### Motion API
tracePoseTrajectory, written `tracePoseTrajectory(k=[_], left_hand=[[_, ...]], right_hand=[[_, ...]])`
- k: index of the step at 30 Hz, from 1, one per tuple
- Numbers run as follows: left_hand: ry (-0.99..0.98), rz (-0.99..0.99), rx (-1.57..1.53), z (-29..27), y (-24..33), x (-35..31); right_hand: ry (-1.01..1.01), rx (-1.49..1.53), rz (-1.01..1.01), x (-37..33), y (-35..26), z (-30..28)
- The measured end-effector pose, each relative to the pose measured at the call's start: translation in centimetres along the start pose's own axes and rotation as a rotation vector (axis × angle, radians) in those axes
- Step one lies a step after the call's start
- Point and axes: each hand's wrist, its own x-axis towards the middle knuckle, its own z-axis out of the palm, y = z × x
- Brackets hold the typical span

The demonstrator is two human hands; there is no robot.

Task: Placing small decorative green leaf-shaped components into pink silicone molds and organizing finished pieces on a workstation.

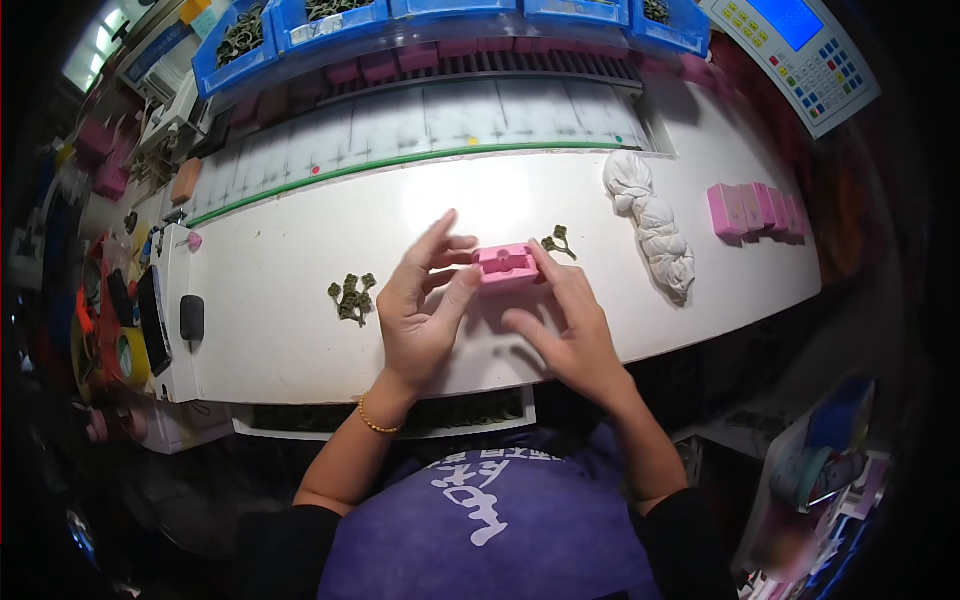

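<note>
Smooth white table (265,340); small, hollowed, rectangular pink block (506,266) between both hands

Table broad, front edge curved. Along its back, a long whitish panel with a green front edge (400,125). Beyond that, a row of open blue plastic bins (330,32); several hold dark greenish pieces. Far right corner: pale control panel with blue screen and coloured keys (800,55). Right of the hands, a twisted length of white cloth (650,225); farther right, a row of pink and pale blocks (757,211).

Left hand (425,305): thumb and fingertips come to the block's left end; cannot tell whether they pinch it. Right hand (570,325): spread, fingers along the block's right end, thumb well off it. Block sits near mid-table, hollow facing up; cannot tell whether it touches the surface.

Smaller finds: cluster of dark green branched pieces (352,299) left of the left hand; smaller dark green forked piece (560,242) just beyond the right fingers. Thin gold beaded bracelet (377,420), left wrist.
</note>
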Motion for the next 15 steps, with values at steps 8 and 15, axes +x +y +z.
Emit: tracePoseTrajectory(k=[8, 15], left_hand=[[-0.065, -0.190, -0.112, 0.4, -0.8, -1.3], [0.199, 0.394, 0.568, 0.3, 1.7, -0.4]], right_hand=[[0.046, 0.500, 0.146, 0.1, 1.6, 1.2], [0.336, 0.190, 0.084, 1.2, 0.0, -0.5]])
